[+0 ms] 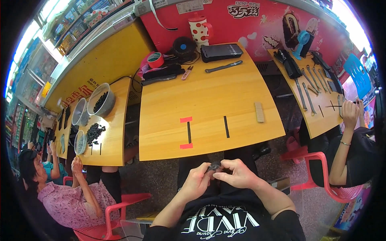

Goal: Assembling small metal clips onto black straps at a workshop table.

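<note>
Just off the near edge of the wooden table point(169, 108), above my lap, both my hands are together on one small thing. It is a dark, shiny, partly see-through piece point(214, 167), mostly hidden by the fingers, and its kind cannot be told. My left hand point(198, 179) pinches it from the left. Opposite, my right hand point(238, 174) has thumb and fingers closed on it. On the tabletop beyond lie a black strip point(189, 132) with red tape point(186, 119) across its ends, another black strip point(226, 126), and a beige ribbed block point(259, 112).
At the far edge stand a red-dotted mug point(200, 32), a black fan point(184, 46), a dark case point(221, 52) and a tape roll point(155, 60). Left, a person point(72, 201) sits by tubs of black pieces point(101, 100). Right, another person point(350, 152) works beside metal tools point(309, 98).
</note>
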The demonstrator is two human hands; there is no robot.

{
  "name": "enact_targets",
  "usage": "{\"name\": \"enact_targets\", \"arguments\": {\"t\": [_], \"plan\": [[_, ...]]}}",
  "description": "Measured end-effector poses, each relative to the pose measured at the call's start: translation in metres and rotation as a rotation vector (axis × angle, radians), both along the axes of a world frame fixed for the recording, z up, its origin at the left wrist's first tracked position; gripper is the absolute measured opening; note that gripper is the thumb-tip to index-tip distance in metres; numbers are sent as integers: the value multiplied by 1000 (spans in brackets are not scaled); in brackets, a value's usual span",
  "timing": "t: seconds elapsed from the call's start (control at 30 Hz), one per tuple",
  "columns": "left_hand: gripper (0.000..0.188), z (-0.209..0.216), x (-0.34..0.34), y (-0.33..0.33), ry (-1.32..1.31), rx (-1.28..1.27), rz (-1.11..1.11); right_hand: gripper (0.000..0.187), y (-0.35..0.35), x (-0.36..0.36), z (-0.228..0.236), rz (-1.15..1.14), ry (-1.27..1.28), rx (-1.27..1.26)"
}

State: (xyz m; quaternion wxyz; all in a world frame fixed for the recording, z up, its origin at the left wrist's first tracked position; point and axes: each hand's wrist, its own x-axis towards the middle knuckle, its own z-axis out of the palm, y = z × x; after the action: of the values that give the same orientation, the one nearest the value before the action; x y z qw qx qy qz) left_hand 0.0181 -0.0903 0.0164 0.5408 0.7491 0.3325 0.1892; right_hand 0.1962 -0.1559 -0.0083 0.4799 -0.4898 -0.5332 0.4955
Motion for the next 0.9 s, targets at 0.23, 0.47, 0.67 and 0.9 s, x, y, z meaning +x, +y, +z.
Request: {"name": "enact_targets", "arguments": {"t": [0.23,0.47,0.67,0.9], "plan": [[7,9,-23,-3,96,-8,-258,6,-43,-19,1,-24,773,-423],[14,1,-62,-1,236,-238,-30,13,-56,60,41,-466,496,236],[27,-6,-22,-8,-48,-436,-12,15,-19,-18,21,-200,-112,14],[45,-21,-12,-9,-595,-1016,104,12,-18,-28,15,-422,-452,306]]}}
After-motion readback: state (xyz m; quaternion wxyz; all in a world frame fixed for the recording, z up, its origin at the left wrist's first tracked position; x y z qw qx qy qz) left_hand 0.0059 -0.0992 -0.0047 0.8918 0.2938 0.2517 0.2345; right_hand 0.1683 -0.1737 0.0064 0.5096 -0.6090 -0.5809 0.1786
